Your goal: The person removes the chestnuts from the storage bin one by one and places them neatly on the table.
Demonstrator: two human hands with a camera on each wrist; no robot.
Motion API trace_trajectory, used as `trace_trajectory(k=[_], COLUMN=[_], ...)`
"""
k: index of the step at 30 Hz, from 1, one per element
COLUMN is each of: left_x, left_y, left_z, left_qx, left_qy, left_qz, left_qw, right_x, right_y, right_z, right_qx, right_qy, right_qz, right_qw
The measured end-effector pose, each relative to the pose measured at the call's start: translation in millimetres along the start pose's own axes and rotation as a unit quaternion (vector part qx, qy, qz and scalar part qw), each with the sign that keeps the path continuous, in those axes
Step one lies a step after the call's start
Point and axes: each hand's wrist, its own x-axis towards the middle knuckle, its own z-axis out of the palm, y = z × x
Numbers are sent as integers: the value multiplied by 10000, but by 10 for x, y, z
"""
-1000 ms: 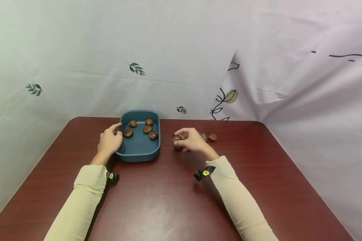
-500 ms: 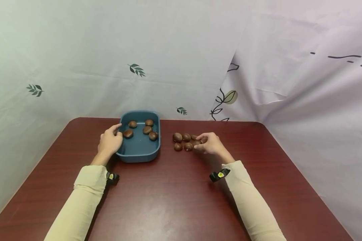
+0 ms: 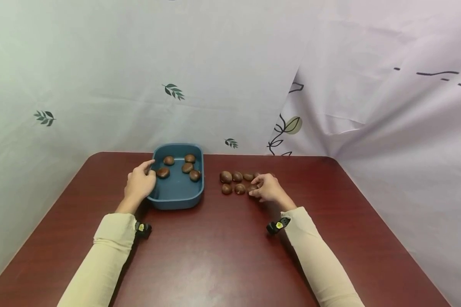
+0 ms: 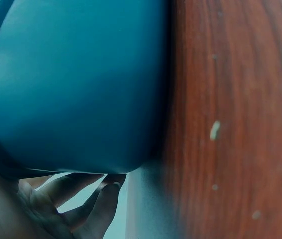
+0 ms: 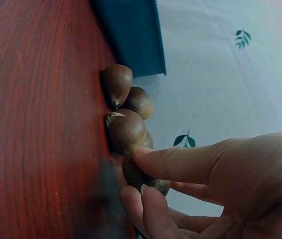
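In the head view my left hand grips the left rim of a blue plastic tray, which holds several brown chestnuts. The left wrist view has its fingers against the tray's outer wall. To the right of the tray, more chestnuts lie in two short rows on the table. My right hand is at the right end of these rows, pinching a chestnut between thumb and fingers, low by the table. The hand partly hides the chestnuts behind it.
The dark red wooden table extends toward the front and both sides. A pale cloth with leaf prints hangs behind its back edge. Each wrist wears a black strap with a small camera.
My right hand has moved right from the left end of the chestnuts to the right end, uncovering the two rows. It now pinches a chestnut in the front row. The left hand stays put.
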Motion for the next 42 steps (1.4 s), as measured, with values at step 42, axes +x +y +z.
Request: trace_trajectory(k=[42], left_x=[22], left_y=[-17], left_z=[8], left_qx=[23], left_qy=[40], left_qz=[-11], left_qw=[10000], right_x=[-70], right_y=[-555], right_z=[148], right_qx=[-706], right_qy=[338], right_qz=[-886], right_qw=[9930])
